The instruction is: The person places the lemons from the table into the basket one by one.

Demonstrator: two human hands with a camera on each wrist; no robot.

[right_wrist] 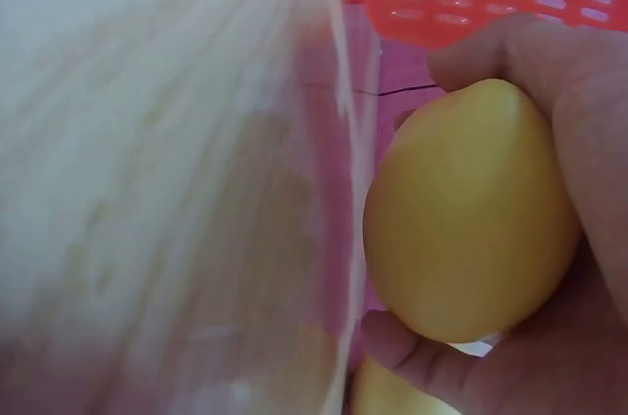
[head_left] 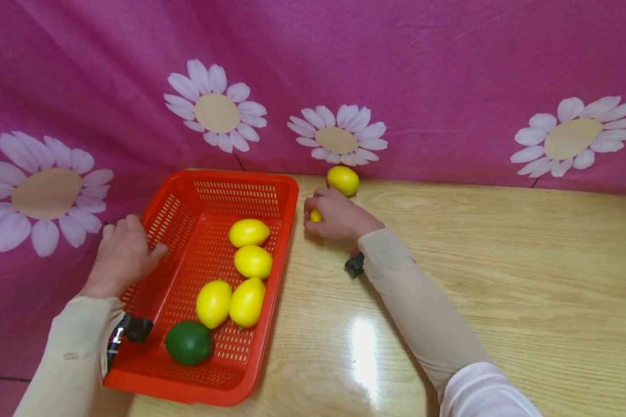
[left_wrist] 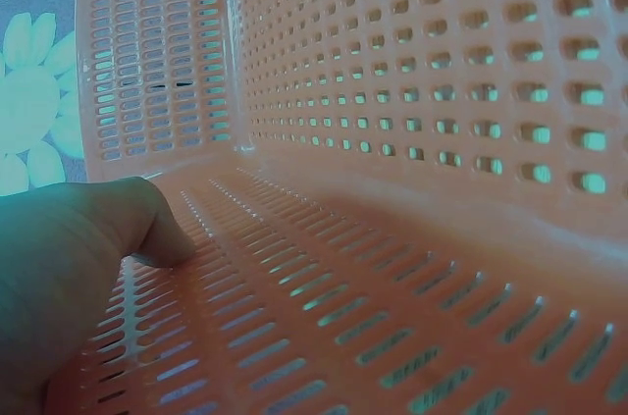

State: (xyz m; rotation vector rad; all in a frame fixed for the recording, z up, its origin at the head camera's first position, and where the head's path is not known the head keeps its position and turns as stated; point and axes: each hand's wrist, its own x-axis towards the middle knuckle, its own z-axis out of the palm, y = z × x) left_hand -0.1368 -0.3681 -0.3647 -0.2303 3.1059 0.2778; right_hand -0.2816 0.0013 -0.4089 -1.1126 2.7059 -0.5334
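My left hand (head_left: 122, 255) grips the left rim of a red plastic basket (head_left: 273, 304), with the thumb on the inner side of the slotted wall. In the left wrist view that thumb (left_wrist: 128, 224) lies against the wall. Just right of the basket, my right hand (head_left: 336, 214) holds a yellow lemon (right_wrist: 471, 219) between thumb and fingers, close to the table. Behind that hand another lemon (head_left: 343, 180) rests on the table by the cloth. Inside the basket, several lemons (head_left: 253, 262) lie along the right side, and a dark green oval fruit (head_left: 188, 343) sits near the front.
A pink cloth with white daisies (head_left: 433, 75) hangs behind and to the left of the wooden table (head_left: 501, 278). The basket's raised right wall stands between the right hand and the basket's inside. Small black wrist cameras (head_left: 355, 264) are worn on both arms.
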